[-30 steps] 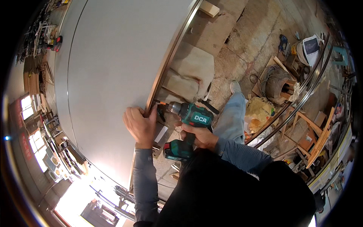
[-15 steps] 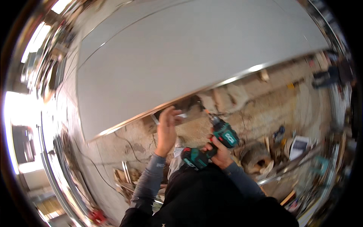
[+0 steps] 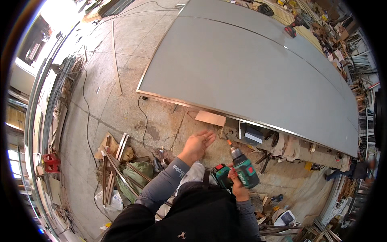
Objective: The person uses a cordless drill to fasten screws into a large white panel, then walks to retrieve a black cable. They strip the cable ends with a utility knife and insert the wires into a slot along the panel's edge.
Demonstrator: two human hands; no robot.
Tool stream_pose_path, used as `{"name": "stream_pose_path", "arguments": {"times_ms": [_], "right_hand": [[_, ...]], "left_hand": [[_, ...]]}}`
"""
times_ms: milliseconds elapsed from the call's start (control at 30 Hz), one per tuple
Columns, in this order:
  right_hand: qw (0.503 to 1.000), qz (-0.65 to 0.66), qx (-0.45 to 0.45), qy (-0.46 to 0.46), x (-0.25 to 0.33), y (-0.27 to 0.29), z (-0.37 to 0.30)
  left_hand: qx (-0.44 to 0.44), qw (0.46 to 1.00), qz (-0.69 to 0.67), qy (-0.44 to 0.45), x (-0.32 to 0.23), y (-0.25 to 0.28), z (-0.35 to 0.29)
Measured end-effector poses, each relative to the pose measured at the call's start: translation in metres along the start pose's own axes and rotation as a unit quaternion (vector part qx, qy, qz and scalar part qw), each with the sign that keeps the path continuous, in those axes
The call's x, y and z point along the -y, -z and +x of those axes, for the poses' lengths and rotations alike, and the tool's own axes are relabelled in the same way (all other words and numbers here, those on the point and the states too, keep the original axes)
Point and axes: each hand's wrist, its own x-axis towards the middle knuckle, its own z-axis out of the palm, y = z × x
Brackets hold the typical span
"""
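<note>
My right hand (image 3: 239, 186) is wrapped around the grip of a green and black cordless drill (image 3: 246, 169). Its bit, with an orange band near the chuck, points away from me toward the panel's near edge. Left of the drill, my left hand (image 3: 196, 146) is held in the air with fingers stretched out; I see nothing in it. A large grey panel (image 3: 242, 68) with a shiny metal edge lies raised ahead of both hands. Just beyond my left hand, a tan board (image 3: 210, 118) sticks out from beneath that edge.
A second drill (image 3: 291, 30) rests on the panel's far side. Metal strips and a green sack (image 3: 139, 176) are heaped on the floor at left, near a black cable (image 3: 86, 101) and a red object (image 3: 51, 163). Another person (image 3: 356, 171) is at the far right.
My view has turned, so the panel now appears farther right and more floor shows at left. The drill stays in my right hand, its bit swung more upright. My left hand sits lower, fingers still extended.
</note>
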Motion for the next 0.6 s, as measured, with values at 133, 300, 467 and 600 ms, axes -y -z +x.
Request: {"name": "stream_pose_path", "arguments": {"times_ms": [133,300,467,600], "right_hand": [[0.948,-0.276,0.040,0.152,-0.004,-0.019,-0.010],[0.948,-0.249,0.087,0.177,-0.011,-0.038,-0.023],[0.960,-0.209,0.085,0.166,-0.044,-0.054,-0.050],[0.977,-0.139,0.082,0.137,-0.059,-0.073,-0.074]], "left_hand": [[0.036,0.999,0.000,-0.023,-0.033,-0.006,-0.028],[-0.030,0.993,-0.044,-0.108,-0.028,0.003,-0.070],[-0.048,0.990,0.019,-0.133,-0.028,0.018,-0.108],[-0.055,0.996,-0.036,-0.053,-0.036,0.064,-0.101]]}}
